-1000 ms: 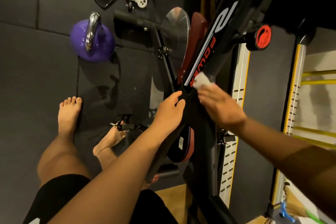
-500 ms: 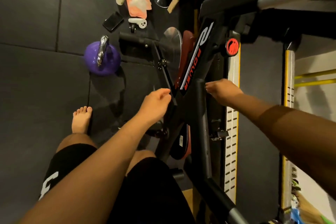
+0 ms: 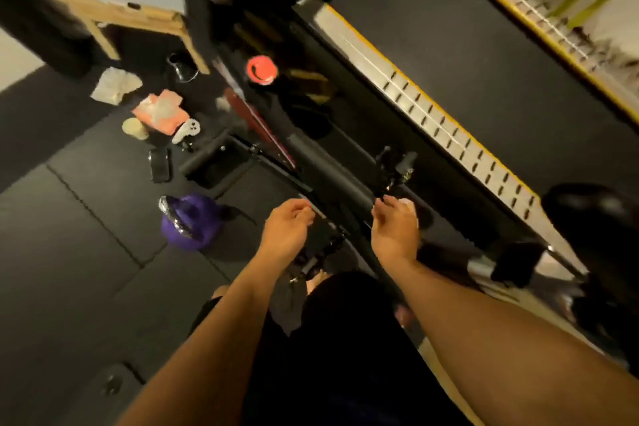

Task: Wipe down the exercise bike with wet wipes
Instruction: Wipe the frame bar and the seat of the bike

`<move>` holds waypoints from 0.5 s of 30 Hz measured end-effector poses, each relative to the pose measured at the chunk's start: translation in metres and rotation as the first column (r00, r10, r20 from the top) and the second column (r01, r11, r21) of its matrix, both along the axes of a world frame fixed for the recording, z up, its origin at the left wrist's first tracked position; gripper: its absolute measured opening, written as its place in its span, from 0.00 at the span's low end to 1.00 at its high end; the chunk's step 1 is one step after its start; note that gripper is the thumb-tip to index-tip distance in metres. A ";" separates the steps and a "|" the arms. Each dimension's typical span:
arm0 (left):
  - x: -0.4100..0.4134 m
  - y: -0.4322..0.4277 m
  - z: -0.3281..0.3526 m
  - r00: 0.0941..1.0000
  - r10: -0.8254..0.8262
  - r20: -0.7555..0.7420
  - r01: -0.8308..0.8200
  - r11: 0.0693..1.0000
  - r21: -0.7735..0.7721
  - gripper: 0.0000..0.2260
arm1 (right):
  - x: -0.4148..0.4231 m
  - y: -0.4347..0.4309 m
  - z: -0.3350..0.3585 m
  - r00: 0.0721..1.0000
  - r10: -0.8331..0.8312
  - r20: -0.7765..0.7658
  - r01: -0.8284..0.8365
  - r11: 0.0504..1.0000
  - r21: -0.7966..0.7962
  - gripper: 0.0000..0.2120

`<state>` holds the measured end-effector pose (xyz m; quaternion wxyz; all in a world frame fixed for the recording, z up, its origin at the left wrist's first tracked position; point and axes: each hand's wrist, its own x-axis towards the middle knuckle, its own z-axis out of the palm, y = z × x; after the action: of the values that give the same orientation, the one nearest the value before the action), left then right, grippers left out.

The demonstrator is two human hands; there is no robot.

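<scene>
Flanking the bike frame (image 3: 332,180), hands: left hand (image 3: 287,232), right hand (image 3: 394,232) (gripping wipe (image 3: 407,203)).

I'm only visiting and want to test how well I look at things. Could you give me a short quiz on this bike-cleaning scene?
1. Which hand holds the white wipe? A: left. B: right.
2. True or false: the purple kettlebell sits on top of the exercise bike.
3. Fill in: the bike's round knob is coloured ___.

Key: 1 B, the right hand. 2 false, it stands on the floor mat. 3 red.
</scene>
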<state>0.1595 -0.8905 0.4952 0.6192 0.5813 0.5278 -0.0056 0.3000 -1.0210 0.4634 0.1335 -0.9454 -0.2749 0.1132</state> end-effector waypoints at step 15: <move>0.029 0.099 0.002 0.584 -0.780 -0.226 0.751 0.412 0.517 0.19 | -0.027 0.134 -0.040 0.979 0.203 0.002 -0.197 0.952 -0.235 0.37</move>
<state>0.1881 -0.7916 0.4972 0.3597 0.9110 0.1645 -0.1170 0.2727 -0.8868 0.4233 0.0057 -0.9232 -0.3557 0.1452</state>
